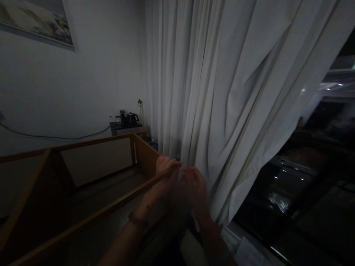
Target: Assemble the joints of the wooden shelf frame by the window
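A wooden cabinet frame (105,207) with open compartments fills the lower left. At its near right corner my left hand (163,166) is wrapped round the end of the rail, with a beaded bracelet (138,220) on the wrist. Just to the right, my right hand (196,184) is closed in a pinch close to that corner. Its fingertips are near those of my left hand. Dim light and blur hide what the pinch holds, if anything.
A long pale curtain (210,81) hangs right beside my hands. Beyond it is dark glass (299,199). At the back, a dark kettle (132,118) stands on a small cabinet (126,126). A black cable (63,137) runs along the wall, below a picture (36,22).
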Action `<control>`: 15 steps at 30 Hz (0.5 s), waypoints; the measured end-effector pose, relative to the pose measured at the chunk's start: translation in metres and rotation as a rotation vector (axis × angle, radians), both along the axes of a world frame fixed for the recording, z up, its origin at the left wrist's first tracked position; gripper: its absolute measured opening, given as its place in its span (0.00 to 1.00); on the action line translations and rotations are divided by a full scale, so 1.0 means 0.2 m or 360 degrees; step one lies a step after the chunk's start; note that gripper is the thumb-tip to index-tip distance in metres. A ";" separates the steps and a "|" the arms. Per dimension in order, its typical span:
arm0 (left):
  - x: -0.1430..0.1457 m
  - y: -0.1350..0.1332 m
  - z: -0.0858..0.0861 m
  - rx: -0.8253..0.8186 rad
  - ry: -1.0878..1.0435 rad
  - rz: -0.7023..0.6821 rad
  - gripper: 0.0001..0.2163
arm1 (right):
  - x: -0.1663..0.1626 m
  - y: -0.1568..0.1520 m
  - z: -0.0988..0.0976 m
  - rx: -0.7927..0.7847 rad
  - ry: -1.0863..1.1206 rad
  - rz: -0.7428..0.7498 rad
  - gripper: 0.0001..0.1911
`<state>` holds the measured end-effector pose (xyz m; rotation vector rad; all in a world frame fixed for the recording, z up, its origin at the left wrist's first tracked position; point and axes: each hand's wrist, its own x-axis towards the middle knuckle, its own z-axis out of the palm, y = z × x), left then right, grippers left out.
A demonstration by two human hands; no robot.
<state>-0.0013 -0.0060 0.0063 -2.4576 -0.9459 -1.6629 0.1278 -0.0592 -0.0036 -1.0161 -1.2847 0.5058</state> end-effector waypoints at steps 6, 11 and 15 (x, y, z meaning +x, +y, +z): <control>0.00 0.02 -0.03 -0.0058 -0.0025 0.0004 0.10 | 0.03 0.02 -0.04 0.0106 -0.0265 -0.0358 0.26; 0.01 0.02 -0.04 -0.0084 -0.0058 0.0000 0.09 | 0.00 -0.01 0.00 -0.0072 -0.0100 -0.0207 0.29; 0.01 0.00 -0.03 -0.0107 -0.0075 -0.0002 0.09 | -0.02 -0.03 0.01 -0.0014 -0.0140 -0.0164 0.31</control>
